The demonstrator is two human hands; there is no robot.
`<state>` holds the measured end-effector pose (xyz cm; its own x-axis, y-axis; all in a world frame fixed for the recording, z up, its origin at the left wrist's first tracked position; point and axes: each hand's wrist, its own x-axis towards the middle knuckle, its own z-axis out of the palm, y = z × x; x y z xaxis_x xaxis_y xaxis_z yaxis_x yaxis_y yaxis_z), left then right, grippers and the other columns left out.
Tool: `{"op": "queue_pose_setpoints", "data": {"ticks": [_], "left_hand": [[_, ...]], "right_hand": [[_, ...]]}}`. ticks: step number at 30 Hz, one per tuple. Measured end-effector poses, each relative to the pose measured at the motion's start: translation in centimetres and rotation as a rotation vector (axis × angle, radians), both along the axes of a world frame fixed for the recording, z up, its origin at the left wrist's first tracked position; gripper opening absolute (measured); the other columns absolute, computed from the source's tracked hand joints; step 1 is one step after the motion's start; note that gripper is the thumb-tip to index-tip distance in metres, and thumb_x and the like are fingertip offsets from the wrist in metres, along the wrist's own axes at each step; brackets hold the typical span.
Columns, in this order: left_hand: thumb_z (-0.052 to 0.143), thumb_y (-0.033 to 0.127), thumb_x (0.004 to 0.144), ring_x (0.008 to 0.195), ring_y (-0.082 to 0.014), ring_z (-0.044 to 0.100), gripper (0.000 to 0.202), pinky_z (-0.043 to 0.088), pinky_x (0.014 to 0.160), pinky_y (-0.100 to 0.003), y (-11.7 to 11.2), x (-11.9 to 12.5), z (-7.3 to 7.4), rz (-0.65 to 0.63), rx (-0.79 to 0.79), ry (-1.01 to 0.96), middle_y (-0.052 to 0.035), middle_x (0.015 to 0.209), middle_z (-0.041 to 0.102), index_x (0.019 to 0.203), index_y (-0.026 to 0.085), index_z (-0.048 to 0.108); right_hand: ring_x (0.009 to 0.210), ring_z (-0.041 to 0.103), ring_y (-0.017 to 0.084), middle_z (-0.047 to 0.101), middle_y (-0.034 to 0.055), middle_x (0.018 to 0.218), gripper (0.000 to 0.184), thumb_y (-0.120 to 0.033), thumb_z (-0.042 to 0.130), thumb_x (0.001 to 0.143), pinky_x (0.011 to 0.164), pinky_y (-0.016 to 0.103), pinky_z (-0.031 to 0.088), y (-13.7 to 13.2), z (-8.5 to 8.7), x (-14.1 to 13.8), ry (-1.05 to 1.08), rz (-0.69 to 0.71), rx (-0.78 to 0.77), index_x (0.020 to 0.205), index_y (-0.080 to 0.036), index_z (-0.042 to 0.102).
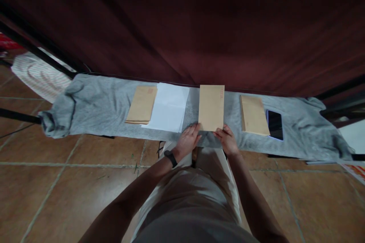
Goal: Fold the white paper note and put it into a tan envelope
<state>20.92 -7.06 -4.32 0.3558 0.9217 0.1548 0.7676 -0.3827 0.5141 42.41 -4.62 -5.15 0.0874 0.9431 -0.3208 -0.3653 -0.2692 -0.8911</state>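
Envelope (211,107), rectangular brown paper

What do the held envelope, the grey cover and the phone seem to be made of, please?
Envelope: probably matt kraft paper, given its dull brown face.
Grey cover: likely soft, matt fabric, as it wrinkles and bunches.
Phone: smooth dark front, perhaps glass; its pale rim's material is unclear.

The envelope (211,108) is smooth matt paper, the phone screen (275,125) glossy

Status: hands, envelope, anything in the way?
Left hand, right hand at near corners of envelope. Nothing covering its middle. White paper left, envelope stack right.
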Motion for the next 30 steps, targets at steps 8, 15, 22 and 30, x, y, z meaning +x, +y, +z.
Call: {"op": "queue_pose_setpoints", "data": {"ticks": [8, 15, 22, 30], "left_hand": [[0.065, 0.043, 0.09, 0.095, -0.0234, 0.072, 0.044, 0.058, 0.087, -0.037, 2.9, 2.0, -0.5, 0.364, -0.599, -0.999, -0.0106, 0.109, 0.075, 0.124, 0.015, 0.065], [0.085, 0.047, 0.07, 0.077, -0.0216, 0.074, 0.044, 0.058, 0.075, -0.034, 3.5, 2.0, 0.0, 0.342, -0.88, -1.199, -0.0113, 0.086, 0.078, 0.094, 0.012, 0.074], [0.093, 0.043, 0.058, 0.076, -0.0219, 0.074, 0.051, 0.057, 0.072, -0.032, 4.0, 1.5, 0.0, 0.354, -0.979, -1.177, -0.0126, 0.086, 0.078, 0.093, 0.01, 0.075], [0.094, 0.041, 0.056, 0.083, -0.0229, 0.075, 0.057, 0.058, 0.08, -0.035, 4.1, 1.1, 0.1, 0.38, -0.992, -1.19, -0.0111, 0.101, 0.078, 0.102, 0.014, 0.074]], "right_hand": [[0.077, 0.068, 0.015, 0.071, -0.0027, 0.09, 0.036, -0.038, 0.084, 0.066, 0.079, 0.033, 0.06, 0.4, 0.0, -0.1, 0.034, 0.023, 0.009, 0.094, -0.026, 0.065], [0.078, 0.068, 0.018, 0.07, -0.0012, 0.088, 0.038, -0.045, 0.082, 0.064, 0.08, 0.038, 0.061, 0.5, -0.2, -0.5, -0.05, 0.035, 0.005, 0.092, -0.026, 0.064], [0.068, 0.065, 0.016, 0.066, -0.0035, 0.077, 0.044, -0.05, 0.083, 0.06, 0.079, 0.042, 0.062, 0.8, -0.4, -0.5, -0.026, -0.033, -0.074, 0.088, -0.026, 0.06], [0.061, 0.067, 0.019, 0.066, -0.0028, 0.069, 0.041, -0.045, 0.081, 0.059, 0.06, 0.034, 0.06, 1.1, -0.7, -0.2, -0.129, 0.053, -0.128, 0.088, -0.024, 0.062]]}}
